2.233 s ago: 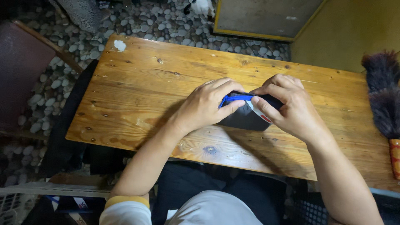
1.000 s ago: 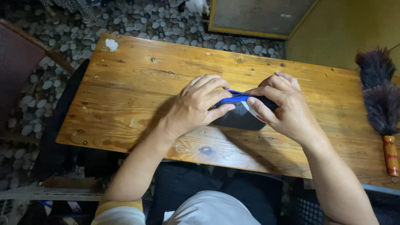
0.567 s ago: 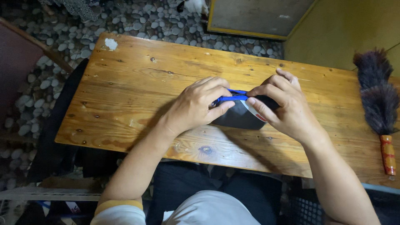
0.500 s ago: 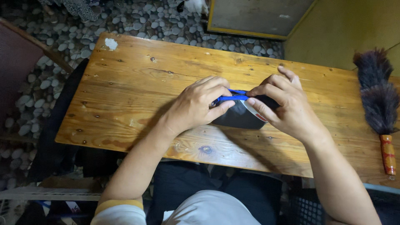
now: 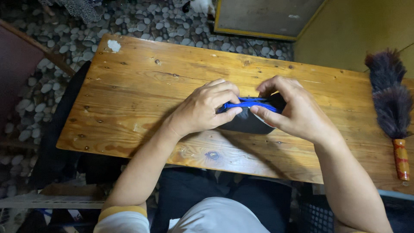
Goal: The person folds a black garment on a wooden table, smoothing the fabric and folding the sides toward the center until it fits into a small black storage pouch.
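A dark grey rounded object (image 5: 247, 123) with a blue band (image 5: 243, 104) across it rests on the wooden table (image 5: 142, 90). My left hand (image 5: 202, 110) curls over its left side, fingers pinching the blue band. My right hand (image 5: 293, 108) covers its right side, thumb and fingers gripping the band's other end. Most of the object is hidden under both hands.
A dark feather duster (image 5: 390, 103) with an orange handle lies on the table's right end. A small white scrap (image 5: 114, 45) sits at the far left corner. Pebble floor (image 5: 142, 21) surrounds the table, and a framed board (image 5: 263, 17) leans at the back.
Both hands have stayed on the object, with fingers shifting slightly along the blue band. The view has drifted a little.
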